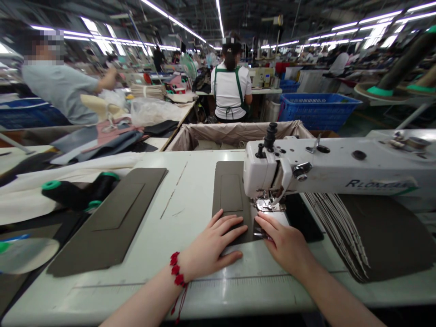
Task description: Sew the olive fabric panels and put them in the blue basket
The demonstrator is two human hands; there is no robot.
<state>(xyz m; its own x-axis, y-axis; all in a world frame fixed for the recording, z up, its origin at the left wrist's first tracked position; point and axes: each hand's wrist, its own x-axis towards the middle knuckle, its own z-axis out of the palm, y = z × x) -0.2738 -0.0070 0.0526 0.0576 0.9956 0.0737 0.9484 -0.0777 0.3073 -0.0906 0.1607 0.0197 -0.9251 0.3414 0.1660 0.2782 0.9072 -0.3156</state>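
Observation:
A dark grey-brown fabric piece (230, 190) lies under the white sewing machine (340, 168), its edge beneath the presser foot (269, 205). My left hand (213, 245) lies flat on the near end of the piece, fingers spread, a red bead bracelet on the wrist. Just in front of the presser foot, my right hand (284, 243) presses its fingers down on the piece's right edge.
A finished stack of same-coloured pieces (109, 222) lies to the left, beside black thread cones (80, 193). A fanned pile of pieces (368, 236) sits at the right. Beyond the table (190, 200) stands a cloth-lined bin (238, 134); people work at stations farther back.

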